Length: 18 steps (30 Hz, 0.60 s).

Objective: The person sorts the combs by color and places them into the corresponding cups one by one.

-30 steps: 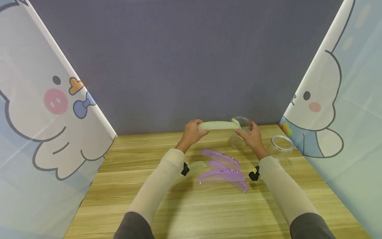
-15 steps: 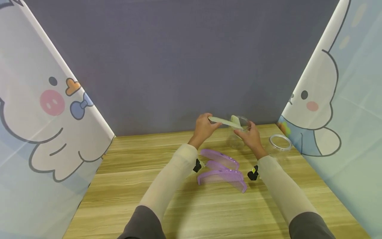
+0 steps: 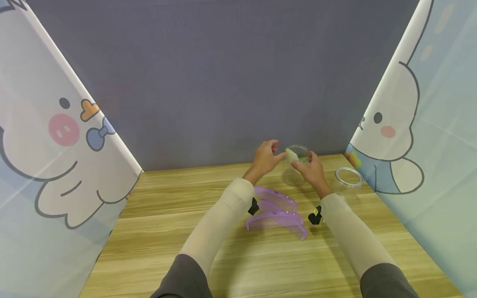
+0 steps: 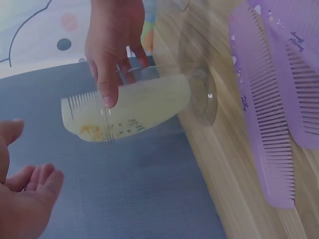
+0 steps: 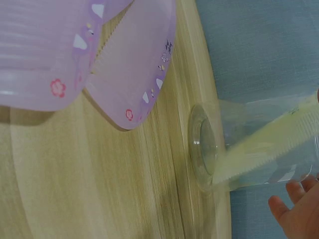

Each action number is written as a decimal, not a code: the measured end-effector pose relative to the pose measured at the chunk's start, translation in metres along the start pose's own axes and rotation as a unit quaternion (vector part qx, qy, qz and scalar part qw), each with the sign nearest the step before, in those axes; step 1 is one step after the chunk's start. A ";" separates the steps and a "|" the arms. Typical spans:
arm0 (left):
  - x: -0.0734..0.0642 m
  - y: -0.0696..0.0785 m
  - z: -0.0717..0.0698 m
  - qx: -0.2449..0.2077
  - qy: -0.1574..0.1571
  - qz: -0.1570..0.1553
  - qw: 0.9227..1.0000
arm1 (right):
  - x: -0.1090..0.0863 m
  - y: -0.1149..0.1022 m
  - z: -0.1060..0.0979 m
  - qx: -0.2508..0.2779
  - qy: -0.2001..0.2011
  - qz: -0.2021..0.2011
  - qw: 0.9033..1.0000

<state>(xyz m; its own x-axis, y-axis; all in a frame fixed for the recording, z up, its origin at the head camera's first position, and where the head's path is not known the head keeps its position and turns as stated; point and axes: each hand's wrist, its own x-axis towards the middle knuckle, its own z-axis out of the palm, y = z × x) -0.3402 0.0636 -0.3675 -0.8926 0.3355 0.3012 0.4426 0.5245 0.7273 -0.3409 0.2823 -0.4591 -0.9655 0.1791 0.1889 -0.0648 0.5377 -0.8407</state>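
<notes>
My right hand [image 3: 313, 170] grips a clear plastic jar [image 3: 292, 178] near its rim, thumb in front. The jar stands upright near the table's back edge. Inside it leans a pale yellow-green comb [image 4: 144, 107], its upper end poking past the rim. Through the wall, the right wrist view shows the comb [image 5: 269, 142] slanting down to the jar's base. My left hand [image 3: 265, 159] is just left of the rim, thumb and fingers apart, holding nothing. Several purple combs [image 3: 275, 221] lie overlapping on the table in front of the jar.
A second clear jar [image 3: 346, 190] stands to the right, by my right forearm. A grey panel [image 3: 223, 82] rises behind the wooden table [image 3: 167, 231]. Cartoon-printed panels [image 3: 402, 136] flank both sides. My left forearm passes beside the purple combs.
My left hand has moved right to the jar and let go of a pale green comb, which has gone down into the jar. My right hand stays on the jar.
</notes>
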 end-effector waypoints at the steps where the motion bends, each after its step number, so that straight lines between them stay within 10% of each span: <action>1: -0.001 0.000 0.000 0.013 -0.010 0.001 1.000 | 0.000 0.000 0.001 0.000 0.001 0.000 1.000; 18: -0.038 -0.033 -0.016 0.170 -0.117 -0.018 0.978 | -0.001 -0.001 0.002 -0.013 0.014 -0.004 1.000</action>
<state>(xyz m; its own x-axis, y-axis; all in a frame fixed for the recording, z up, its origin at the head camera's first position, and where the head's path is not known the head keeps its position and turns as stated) -0.3221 0.0206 -0.3929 -0.8816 0.4609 0.1014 0.4500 0.7561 0.4752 -0.3407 0.2796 -0.4592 -0.9576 0.1981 0.2093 -0.0645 0.5605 -0.8256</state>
